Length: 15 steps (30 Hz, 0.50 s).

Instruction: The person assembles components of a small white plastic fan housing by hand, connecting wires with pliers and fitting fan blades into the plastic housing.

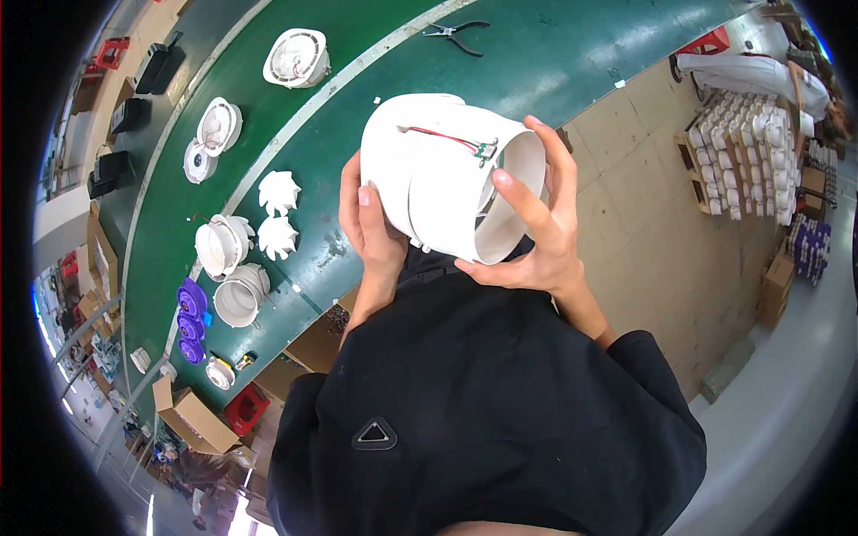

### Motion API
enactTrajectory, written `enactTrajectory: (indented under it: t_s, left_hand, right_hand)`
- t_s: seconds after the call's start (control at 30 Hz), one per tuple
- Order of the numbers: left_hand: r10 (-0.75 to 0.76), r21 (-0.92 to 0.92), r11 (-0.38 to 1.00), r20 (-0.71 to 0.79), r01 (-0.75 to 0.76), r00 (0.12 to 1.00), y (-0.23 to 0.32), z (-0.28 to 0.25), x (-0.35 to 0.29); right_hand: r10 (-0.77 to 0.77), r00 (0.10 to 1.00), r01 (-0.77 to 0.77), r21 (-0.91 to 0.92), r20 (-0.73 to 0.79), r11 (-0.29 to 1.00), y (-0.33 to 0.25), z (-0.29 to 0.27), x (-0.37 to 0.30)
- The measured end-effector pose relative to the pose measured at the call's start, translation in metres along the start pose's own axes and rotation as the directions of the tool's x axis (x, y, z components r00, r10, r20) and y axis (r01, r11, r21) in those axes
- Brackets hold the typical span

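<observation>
Between my two hands is a large white plastic fan housing (438,179), lifted above the near edge of the green bench and tilted, its round open end toward the right. A small green circuit board (486,152) with red and black wires sits on its outside near that rim. My left hand (371,219) supports the closed, rounded end, thumb against the shell. At the open end, my right hand (541,214) spreads round the rim, with the index finger across the opening and the thumb low on the edge. The inside is mostly hidden.
On the green bench (357,116) lie pliers (460,37), two white fan impellers (279,213), white housings (241,295) and several purple round parts (190,322). Right, stacked white parts (746,156) stand on the floor near another person (760,76). An open cardboard box (192,415) is lower left.
</observation>
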<state>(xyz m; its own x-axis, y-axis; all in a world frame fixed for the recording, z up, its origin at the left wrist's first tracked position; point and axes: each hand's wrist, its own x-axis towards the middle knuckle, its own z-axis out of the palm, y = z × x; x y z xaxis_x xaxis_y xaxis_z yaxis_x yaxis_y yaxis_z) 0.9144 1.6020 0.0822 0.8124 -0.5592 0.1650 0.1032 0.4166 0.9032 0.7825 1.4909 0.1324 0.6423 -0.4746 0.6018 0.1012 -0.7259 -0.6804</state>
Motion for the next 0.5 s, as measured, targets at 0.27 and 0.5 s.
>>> enactTrajectory:
  t_s: [0.27,0.5]
  left_hand:
    - [-0.006,0.006,1.000,-0.005,0.006,1.000,0.0027,-0.0003,-0.0014]
    - [-0.017,-0.014,1.000,-0.012,0.017,1.000,0.0001,-0.0013,-0.0024]
  right_hand:
    - [-0.037,0.999,0.036,-0.036,-0.023,0.999,-0.0016,0.0045,-0.0038]
    - [-0.045,0.999,0.046,-0.072,0.004,0.996,-0.0007,0.0074,-0.0055]
